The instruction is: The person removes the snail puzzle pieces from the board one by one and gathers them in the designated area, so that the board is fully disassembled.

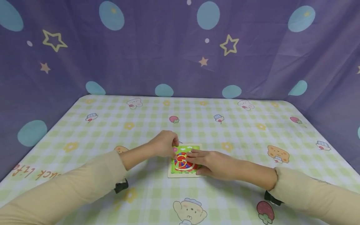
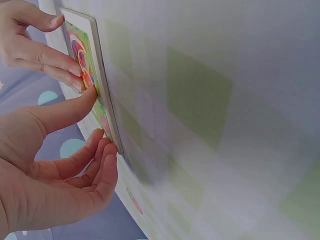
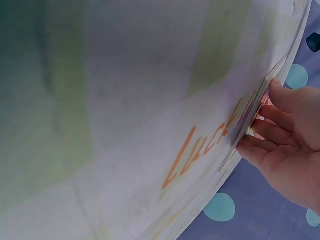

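Observation:
A small flat wooden picture board (image 1: 183, 173), perhaps a puzzle, lies on the tablecloth with a pale rim around a green picture of a red, blue and yellow snail-like shape. My left hand (image 1: 164, 144) is at its upper left corner. The left wrist view shows the left thumb (image 2: 89, 102) touching the picture and the bent fingers (image 2: 107, 150) at the board's edge. From the right side my right hand (image 1: 217, 164) rests its extended fingers on the picture, its thumb near the lower right edge. The hands cover parts of the picture.
A green and white checked tablecloth (image 1: 247, 131) with printed animals, flowers and strawberries covers the table. Behind and beside it hangs a purple curtain (image 1: 168, 47) with stars and blue ovals. Dark wrist-worn pieces (image 1: 121, 186) show under the beige sleeves.

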### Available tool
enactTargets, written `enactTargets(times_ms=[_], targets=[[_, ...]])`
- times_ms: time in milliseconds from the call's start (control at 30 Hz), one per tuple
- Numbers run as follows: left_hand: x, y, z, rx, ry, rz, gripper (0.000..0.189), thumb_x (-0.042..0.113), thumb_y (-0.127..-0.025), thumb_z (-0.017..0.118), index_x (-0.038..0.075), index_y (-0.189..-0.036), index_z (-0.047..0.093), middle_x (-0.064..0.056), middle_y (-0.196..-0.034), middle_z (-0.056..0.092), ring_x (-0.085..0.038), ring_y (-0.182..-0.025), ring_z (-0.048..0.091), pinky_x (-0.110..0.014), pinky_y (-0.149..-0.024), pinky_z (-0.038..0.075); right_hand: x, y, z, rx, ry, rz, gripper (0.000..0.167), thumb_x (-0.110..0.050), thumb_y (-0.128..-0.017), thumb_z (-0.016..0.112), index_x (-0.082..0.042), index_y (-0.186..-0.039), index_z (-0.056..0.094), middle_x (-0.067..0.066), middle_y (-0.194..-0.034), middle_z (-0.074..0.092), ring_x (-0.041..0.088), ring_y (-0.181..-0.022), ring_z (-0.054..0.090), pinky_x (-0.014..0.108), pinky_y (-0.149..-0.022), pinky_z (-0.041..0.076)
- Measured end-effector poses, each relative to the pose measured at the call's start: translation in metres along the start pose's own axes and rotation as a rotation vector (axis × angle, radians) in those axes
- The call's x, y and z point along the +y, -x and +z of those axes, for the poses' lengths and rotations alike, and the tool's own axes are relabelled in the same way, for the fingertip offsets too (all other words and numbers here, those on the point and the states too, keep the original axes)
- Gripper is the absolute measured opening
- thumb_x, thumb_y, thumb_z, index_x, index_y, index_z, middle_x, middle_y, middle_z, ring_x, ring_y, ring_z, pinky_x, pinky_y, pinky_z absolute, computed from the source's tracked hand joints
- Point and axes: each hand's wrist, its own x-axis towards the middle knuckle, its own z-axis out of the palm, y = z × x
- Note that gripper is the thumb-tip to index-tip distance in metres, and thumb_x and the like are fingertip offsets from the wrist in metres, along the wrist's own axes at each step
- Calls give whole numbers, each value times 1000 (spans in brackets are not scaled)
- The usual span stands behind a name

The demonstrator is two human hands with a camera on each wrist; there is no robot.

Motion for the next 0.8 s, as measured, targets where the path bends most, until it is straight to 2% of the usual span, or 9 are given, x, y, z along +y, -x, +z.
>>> enactTargets(times_ms=[533,800], targets=[[-1,0,1,25,41,1,34,10,-68,86,7,-93,63,-5,-87,60,-16,-79,51,-24,-71,42,-1,1,-1,2,1,0,51,-22,-91,65,-8,-139,51,11,-147,47,25,-138,45,37,-103,47],[-6,0,3,47,52,21,31,10,-68,86,7,-94,67,-4,-91,64,-15,-83,54,-28,-79,47,0,1,0,10,12,-17,51,-21,-91,65,-8,-139,51,13,-146,49,26,-136,46,37,-102,48]])
